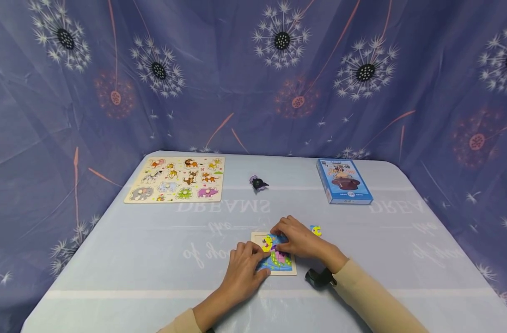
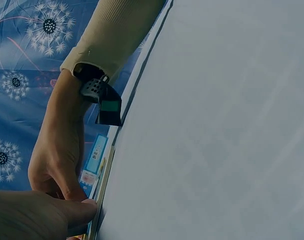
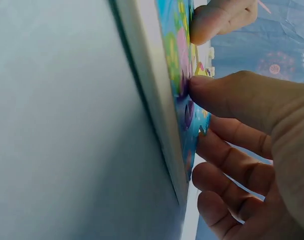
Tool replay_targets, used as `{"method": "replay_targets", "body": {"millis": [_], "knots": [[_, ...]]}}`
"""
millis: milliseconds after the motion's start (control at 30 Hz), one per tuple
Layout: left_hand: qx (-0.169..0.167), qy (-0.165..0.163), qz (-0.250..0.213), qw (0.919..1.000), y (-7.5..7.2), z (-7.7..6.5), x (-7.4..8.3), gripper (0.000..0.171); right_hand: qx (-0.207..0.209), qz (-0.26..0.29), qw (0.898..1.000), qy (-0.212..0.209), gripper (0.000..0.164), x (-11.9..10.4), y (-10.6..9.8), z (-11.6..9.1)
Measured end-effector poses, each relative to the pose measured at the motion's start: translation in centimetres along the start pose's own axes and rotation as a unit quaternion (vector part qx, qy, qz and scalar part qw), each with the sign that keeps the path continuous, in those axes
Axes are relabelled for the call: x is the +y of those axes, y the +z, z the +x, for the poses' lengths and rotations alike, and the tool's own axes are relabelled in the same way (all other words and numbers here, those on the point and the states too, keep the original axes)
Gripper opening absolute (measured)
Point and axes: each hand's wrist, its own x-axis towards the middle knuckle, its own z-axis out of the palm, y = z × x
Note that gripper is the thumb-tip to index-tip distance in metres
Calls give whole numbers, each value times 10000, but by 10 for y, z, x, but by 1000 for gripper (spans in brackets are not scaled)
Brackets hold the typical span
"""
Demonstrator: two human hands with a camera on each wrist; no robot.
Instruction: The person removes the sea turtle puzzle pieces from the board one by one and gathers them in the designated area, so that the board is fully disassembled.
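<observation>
A small jigsaw puzzle with a pale wooden frame (image 1: 295,269) lies near the table's front, colourful pieces in it. My left hand (image 1: 241,273) rests at its left side, the index fingertip touching the picture and the thumb at the lower left of the frame. From the right, my right hand (image 1: 299,238) reaches over the upper part and pinches a blue and purple puzzle piece (image 3: 188,115). Its thumb presses on the picture, the other fingers at the far edge. A loose blue and yellow piece (image 1: 316,230) lies just beyond the right wrist.
At the back left lies a wooden animal peg board (image 1: 176,185). A small dark object with a purple part (image 1: 258,183) sits at the back middle, and a blue box (image 1: 345,181) at the back right. A purple-blue dandelion curtain (image 1: 220,69) hangs behind the table.
</observation>
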Motion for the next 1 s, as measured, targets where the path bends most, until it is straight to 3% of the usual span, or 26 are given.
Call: {"method": "replay_targets", "body": {"millis": [333, 700, 1000], "knots": [[-226, -154, -74, 9996, -1, 0, 0, 40, 29, 127, 9998, -180, 31, 4, 1, 1], [-90, -39, 3, 10000, -1, 1, -1, 39, 232, -116, 9983, -531, 27, 8, 4, 5], [-79, -46, -32, 10000, -1, 0, 0, 38, 453, -433, 9977, -276, 26, 2, 7, 2]]}}
